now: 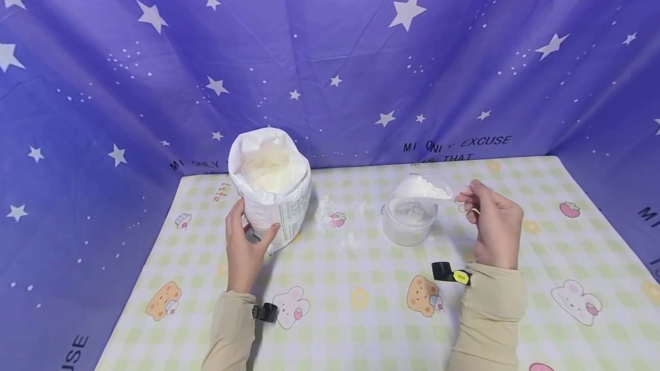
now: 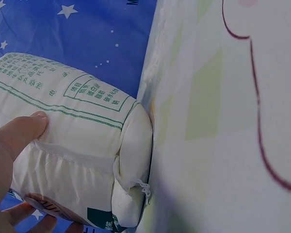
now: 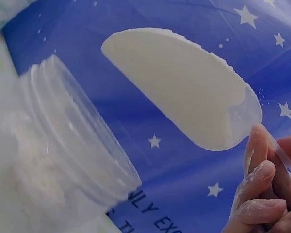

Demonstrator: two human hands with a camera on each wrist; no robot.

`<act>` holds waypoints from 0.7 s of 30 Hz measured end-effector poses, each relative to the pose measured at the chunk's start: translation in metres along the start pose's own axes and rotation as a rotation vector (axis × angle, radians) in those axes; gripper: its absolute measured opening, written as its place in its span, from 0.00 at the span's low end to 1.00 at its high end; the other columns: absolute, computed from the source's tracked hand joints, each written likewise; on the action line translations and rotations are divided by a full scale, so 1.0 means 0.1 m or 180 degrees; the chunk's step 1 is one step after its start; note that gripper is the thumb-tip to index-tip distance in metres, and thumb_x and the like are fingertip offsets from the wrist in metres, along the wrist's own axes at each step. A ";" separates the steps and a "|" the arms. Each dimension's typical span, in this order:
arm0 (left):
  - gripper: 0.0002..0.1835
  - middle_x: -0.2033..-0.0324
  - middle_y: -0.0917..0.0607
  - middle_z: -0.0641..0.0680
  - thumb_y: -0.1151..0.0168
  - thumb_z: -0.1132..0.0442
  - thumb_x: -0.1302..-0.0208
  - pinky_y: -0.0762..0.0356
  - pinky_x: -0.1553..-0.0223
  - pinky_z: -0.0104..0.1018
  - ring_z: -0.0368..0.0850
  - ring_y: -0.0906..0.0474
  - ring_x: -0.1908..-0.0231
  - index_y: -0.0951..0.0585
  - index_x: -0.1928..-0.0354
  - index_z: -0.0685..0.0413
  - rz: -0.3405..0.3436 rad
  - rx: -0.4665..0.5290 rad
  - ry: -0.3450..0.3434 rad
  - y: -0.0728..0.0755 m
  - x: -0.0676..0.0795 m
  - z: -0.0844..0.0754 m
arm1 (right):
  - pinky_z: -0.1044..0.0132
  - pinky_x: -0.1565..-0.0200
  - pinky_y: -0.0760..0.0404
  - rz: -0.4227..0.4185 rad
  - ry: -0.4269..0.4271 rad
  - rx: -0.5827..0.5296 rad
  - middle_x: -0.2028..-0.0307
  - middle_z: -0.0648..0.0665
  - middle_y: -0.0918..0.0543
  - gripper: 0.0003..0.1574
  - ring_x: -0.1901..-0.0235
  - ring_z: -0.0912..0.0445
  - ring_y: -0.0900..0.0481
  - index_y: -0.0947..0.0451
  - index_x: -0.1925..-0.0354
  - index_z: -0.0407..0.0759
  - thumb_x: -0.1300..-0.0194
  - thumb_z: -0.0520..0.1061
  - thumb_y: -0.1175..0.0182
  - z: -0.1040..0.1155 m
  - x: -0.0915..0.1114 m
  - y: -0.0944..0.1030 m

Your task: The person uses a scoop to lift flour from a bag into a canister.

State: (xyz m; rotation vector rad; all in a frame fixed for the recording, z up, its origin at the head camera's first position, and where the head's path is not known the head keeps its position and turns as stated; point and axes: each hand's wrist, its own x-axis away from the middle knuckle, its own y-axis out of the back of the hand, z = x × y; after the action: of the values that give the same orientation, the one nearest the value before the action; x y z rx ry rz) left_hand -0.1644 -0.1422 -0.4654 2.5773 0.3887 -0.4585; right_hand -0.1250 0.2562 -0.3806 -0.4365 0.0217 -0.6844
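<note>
An open white bag of flour-like powder (image 1: 268,188) stands at the left of the table, green print on its side. My left hand (image 1: 247,245) grips its lower part, the thumb (image 2: 26,131) on the near face and the fingers round the other side. With my right hand (image 1: 492,219) I pinch the handle of a clear scoop (image 3: 242,121), heaped with white powder (image 1: 420,188). The scoop is above the mouth of a clear round plastic jar (image 1: 407,228), which has some white powder inside. Powder dusts the right fingertips (image 3: 259,177).
A checked tablecloth (image 1: 356,268) with cartoon prints covers the table. Spilled white powder (image 1: 325,213) lies between bag and jar. A purple-blue curtain (image 1: 319,44) with stars hangs behind and at both sides. Black straps (image 1: 265,312) are on both wrists.
</note>
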 end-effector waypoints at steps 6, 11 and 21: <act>0.47 0.28 0.39 0.58 0.24 0.60 0.45 0.24 0.36 0.51 0.54 0.41 0.29 0.40 0.26 0.54 0.0010 0.0011 -0.0005 0.00 0.01 0.01 | 0.76 0.86 0.34 -0.0242 0.0179 0.0430 0.84 0.46 0.16 0.13 0.85 0.59 0.27 0.13 0.74 0.33 0.35 0.41 0.34 -0.02 -0.03 0.01; 0.47 0.29 0.38 0.59 0.24 0.61 0.45 0.23 0.37 0.51 0.54 0.40 0.30 0.39 0.26 0.54 -0.0010 -0.0016 -0.0039 0.01 0.01 0.02 | 0.76 0.81 0.29 -0.0295 0.0445 0.0746 0.85 0.48 0.16 0.13 0.78 0.59 0.22 0.13 0.74 0.31 0.37 0.40 0.33 -0.04 -0.03 0.00; 0.48 0.28 0.39 0.58 0.24 0.60 0.45 0.23 0.37 0.51 0.54 0.40 0.29 0.40 0.25 0.54 0.0028 -0.0019 -0.0012 0.01 -0.01 0.01 | 0.77 0.78 0.31 -0.0336 0.1389 0.2371 0.87 0.67 0.22 0.20 0.79 0.69 0.23 0.13 0.78 0.38 0.33 0.48 0.38 -0.08 0.06 -0.06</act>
State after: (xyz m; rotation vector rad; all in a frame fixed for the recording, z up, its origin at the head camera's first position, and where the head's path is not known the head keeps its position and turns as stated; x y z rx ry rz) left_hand -0.1652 -0.1437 -0.4655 2.5709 0.3767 -0.4583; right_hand -0.1258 0.2454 -0.3849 0.4333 0.1512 -0.8256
